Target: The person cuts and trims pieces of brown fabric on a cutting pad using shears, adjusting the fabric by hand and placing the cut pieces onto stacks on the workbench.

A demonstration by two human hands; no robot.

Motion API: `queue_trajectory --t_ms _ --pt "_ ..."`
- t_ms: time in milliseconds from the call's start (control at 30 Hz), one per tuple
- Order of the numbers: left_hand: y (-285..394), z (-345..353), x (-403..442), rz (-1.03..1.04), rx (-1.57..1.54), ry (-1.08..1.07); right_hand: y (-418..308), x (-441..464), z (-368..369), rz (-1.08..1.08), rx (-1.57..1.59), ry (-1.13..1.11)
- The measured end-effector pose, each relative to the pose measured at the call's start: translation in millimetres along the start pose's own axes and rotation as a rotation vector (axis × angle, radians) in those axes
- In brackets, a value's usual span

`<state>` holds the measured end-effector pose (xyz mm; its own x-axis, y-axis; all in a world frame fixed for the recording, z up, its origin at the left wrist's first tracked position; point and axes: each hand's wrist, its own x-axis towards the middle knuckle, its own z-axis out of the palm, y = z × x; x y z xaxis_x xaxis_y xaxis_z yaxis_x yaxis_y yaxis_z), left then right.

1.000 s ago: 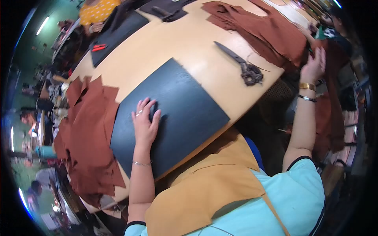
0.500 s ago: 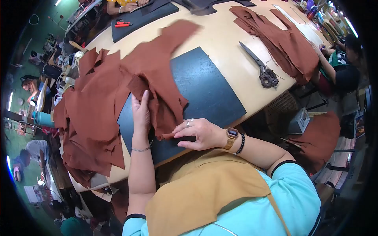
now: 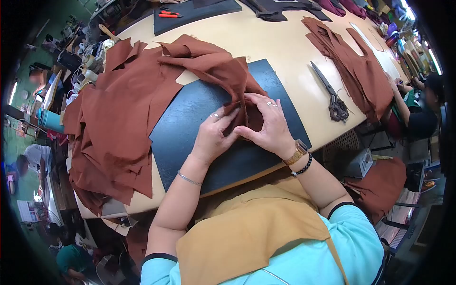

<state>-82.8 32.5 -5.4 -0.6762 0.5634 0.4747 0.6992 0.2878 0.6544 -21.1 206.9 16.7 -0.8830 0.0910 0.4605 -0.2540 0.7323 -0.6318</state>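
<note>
A reddish-brown fabric piece (image 3: 209, 59) is bunched and folded over the dark cutting mat (image 3: 190, 123) in front of me. My left hand (image 3: 216, 130) grips its near folds from the left, with the fingertips partly hidden in the cloth. From the right, my right hand (image 3: 268, 121) pinches a raised fold; its thumb reaches toward the left hand. To the left lies a large heap of the same brown fabric (image 3: 114, 109), which the held piece meets at the back.
Large scissors (image 3: 330, 95) with wrapped handles lie right of the mat. Beyond them is another brown fabric stack (image 3: 351, 71), with a co-worker's arm (image 3: 399, 97) at its edge. A red-handled cutter (image 3: 170, 14) rests on a far dark board (image 3: 204, 14). A brush handle (image 3: 108, 32) juts out behind the heap.
My left hand has moved right and my right hand up and right, so they now meet at the fabric. The piece has shifted right and bunched up, and the view has turned slightly.
</note>
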Motion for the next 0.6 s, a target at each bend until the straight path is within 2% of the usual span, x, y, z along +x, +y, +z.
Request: queue_trajectory --t_ms 67,133,167,200,233,300,333,433,467,600 --pt "-0.8 -3.3 3.1 0.075 -0.039 -0.063 3.5 5.1 4.1 0.115 0.015 -0.085" --pt "-1.3 -4.0 2.6 0.037 -0.082 0.002 26.3 7.0 14.2 0.147 0.085 -0.135" --pt "-1.5 -3.8 2.1 0.016 -0.106 0.035 33.1 10.5 12.4 0.209 0.160 -0.139" --pt "0.0 -4.9 2.1 -0.122 -0.208 0.071 38.1 13.2 9.9 0.272 0.236 -0.145" --pt "1.1 -6.6 1.4 -0.261 -0.308 0.107 39.2 12.9 10.9 0.286 0.428 -0.073" --pt "-13.1 -4.8 4.6 -0.252 -0.375 0.318 47.0 14.9 9.2 0.338 0.716 0.024" --pt "-17.5 -6.6 4.3 -0.428 -0.450 0.363 50.2 16.9 5.4 0.329 0.836 0.117" --pt "-40.0 -9.0 7.4 -0.474 -0.748 0.596 57.7 18.7 -10.6 0.396 1.118 0.329" --pt "-44.1 -11.5 9.4 -0.483 -0.773 0.663 64.4 18.0 -14.3 0.412 1.123 0.373" --pt "-54.8 -17.9 10.1 -0.594 -0.995 0.865 94.0 14.3 -30.1 0.637 1.439 0.426"
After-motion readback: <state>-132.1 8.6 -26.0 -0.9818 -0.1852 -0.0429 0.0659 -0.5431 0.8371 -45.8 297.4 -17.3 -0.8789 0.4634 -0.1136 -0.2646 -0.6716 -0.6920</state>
